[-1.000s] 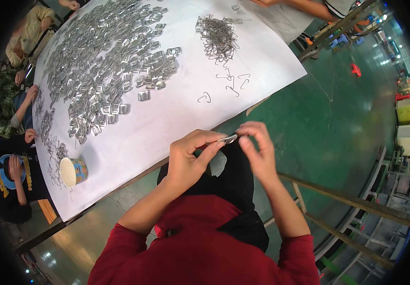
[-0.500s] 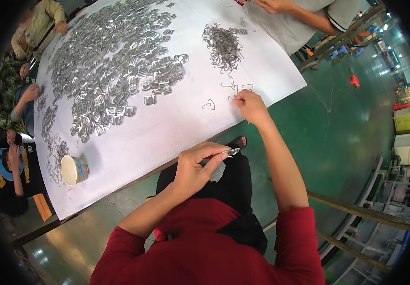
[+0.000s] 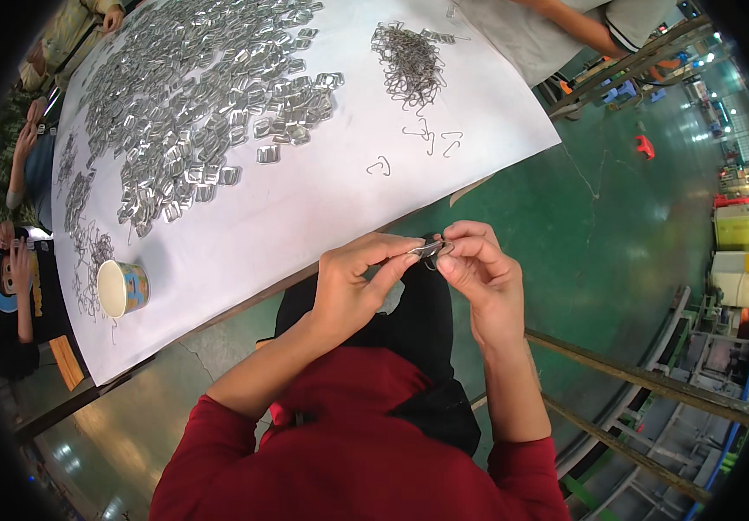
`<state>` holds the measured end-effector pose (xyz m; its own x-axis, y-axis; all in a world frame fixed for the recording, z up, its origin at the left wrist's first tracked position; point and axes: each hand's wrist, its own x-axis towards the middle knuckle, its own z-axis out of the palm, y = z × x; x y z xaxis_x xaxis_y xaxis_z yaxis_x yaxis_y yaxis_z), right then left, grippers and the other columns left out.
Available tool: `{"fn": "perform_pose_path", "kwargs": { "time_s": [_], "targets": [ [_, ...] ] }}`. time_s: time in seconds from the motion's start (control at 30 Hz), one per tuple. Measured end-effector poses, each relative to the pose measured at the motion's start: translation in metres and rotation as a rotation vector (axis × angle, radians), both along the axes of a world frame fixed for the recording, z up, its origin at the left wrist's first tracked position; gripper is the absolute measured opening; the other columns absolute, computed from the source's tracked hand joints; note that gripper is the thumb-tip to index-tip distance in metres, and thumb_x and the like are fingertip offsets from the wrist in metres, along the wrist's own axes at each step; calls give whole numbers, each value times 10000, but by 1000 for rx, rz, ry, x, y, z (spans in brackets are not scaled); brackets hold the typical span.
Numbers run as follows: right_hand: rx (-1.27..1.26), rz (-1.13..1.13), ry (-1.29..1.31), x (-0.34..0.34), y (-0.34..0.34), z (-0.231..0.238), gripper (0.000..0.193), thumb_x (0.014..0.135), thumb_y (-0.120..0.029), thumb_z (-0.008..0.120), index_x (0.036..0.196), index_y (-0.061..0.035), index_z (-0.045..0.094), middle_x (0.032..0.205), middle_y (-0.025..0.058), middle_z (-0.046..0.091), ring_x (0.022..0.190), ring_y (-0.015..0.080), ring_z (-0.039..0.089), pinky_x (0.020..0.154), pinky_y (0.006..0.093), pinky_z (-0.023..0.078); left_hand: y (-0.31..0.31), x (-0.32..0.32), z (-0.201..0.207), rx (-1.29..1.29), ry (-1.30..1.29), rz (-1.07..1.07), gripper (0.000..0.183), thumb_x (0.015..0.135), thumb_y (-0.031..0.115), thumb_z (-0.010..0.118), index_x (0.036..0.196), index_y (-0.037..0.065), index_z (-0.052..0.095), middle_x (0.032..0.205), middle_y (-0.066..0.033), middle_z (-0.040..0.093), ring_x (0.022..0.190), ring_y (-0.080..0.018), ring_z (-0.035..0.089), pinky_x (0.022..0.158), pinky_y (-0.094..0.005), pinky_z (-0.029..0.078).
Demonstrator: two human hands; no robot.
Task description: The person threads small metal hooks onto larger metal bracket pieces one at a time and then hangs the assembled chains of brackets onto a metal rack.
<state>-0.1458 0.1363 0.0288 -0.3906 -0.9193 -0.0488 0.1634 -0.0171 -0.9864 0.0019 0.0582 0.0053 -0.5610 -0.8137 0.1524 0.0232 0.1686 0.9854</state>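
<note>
In front of my lap, just off the table's near edge, my left hand [image 3: 348, 282] pinches a small silver metal buckle [image 3: 425, 251] between thumb and fingers. My right hand [image 3: 489, 282] is closed at the buckle's right end, gripping a thin bent wire piece [image 3: 445, 247]. Fingertips partly cover both parts, so I cannot tell how the wire sits in the buckle. Several loose bent wires, one a hook [image 3: 379, 166], lie on the white tabletop [image 3: 270, 230]. Beyond them is a tangled heap of wire hooks [image 3: 411, 68].
A large pile of silver buckles [image 3: 209, 113] covers the table's far left. Near the left corner stands a paper cup [image 3: 122, 288], beside smaller wire heaps [image 3: 88, 252]. Other people's hands work along the left edge; a person in grey [image 3: 522, 39] is at the far right.
My right hand has come back from the loose wires on the table to the buckle, bringing a wire piece. My left hand keeps its pinch on the buckle.
</note>
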Motion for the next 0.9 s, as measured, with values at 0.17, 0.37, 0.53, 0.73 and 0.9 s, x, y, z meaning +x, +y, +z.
{"fn": "perform_pose_path", "kwargs": {
  "time_s": [0.17,0.37,0.53,0.73,0.9],
  "targets": [
    [-3,-132,15,12,-2,-10,85,760,-38,686,823,-34,629,1093,43,479,822,72,423,765,210,356,3,-1,2,-33,8,27,159,816,11,627,968,-10,664,896,-102,658,793,-132,611,697,-236,480],
    [-155,-255,185,30,-7,-14,82,773,-26,662,834,-32,608,1134,85,448,1039,170,431,896,301,355,5,0,-2,-251,49,76,262,762,13,668,1023,25,659,876,-113,659,791,-184,626,719,-273,491],
    [-247,-299,225,29,0,-20,82,777,-25,655,836,-38,599,1133,89,444,1091,217,432,948,347,336,-64,31,-34,-578,-287,353,273,760,26,633,1033,22,639,993,-147,634,901,-303,574,797,-380,471],
    [-218,-272,261,29,0,-23,88,774,-20,657,836,-46,601,1095,74,465,1083,213,440,937,347,347,-149,84,-83,-844,-723,537,253,780,43,591,1028,32,641,998,-129,640,924,-304,561,806,-376,468],
    [-182,-247,241,31,-4,-21,106,750,2,675,820,-41,608,1081,78,471,1056,194,452,905,308,363,-157,77,-75,-685,-606,538,175,824,87,598,972,20,663,921,-117,666,780,-255,612,712,-339,490]
  ]
}}
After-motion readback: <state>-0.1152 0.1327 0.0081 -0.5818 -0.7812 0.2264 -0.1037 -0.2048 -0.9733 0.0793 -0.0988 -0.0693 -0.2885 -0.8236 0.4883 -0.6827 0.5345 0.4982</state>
